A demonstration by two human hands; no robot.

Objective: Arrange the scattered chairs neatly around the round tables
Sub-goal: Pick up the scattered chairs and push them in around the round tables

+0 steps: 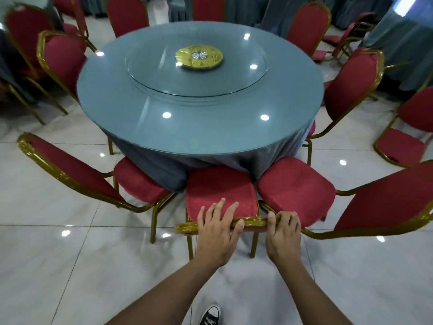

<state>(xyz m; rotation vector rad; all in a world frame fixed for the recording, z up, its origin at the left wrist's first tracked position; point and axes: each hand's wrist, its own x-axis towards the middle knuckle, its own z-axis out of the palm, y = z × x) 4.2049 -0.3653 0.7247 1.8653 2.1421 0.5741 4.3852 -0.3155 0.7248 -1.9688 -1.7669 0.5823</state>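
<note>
A red chair with a gold frame stands right in front of me, its seat tucked under the near edge of the round blue-grey table. My left hand lies over the top of its backrest, fingers spread and extended onto the red padding, thumb on the gold rail. My right hand grips the right end of that gold top rail with curled fingers. Two more red chairs flank it: one to the left and one to the right, both angled toward the table.
Further red chairs ring the table at left, right and the far side. A glass turntable with a gold dish sits on top. Other draped tables and chairs crowd both sides. Glossy tiled floor.
</note>
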